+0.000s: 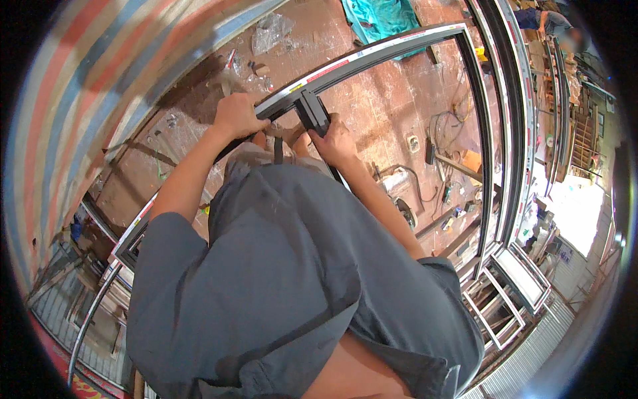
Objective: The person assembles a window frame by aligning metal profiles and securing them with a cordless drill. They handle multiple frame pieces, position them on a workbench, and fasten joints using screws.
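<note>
A large dark metal window or door frame (372, 56), with white and red tape along its outer edge, stretches across in front of my body. My left hand (237, 117) is closed over its far rail, left of where a dark middle bar (310, 110) meets that rail. Around the middle bar, near its joint, my right hand (337, 141) is wrapped, thumb and fingers on its sides. The lower part of this bar is hidden behind my arm and grey shirt.
More dark frames (522, 133) stand along the right. A hammer (460, 167), cords and small tools lie on the reddish floor. Teal sheeting (382, 20) and clear plastic (271, 34) lie farther off. A striped tarp (73, 86) hangs at left. Another person (546, 22) is at far right.
</note>
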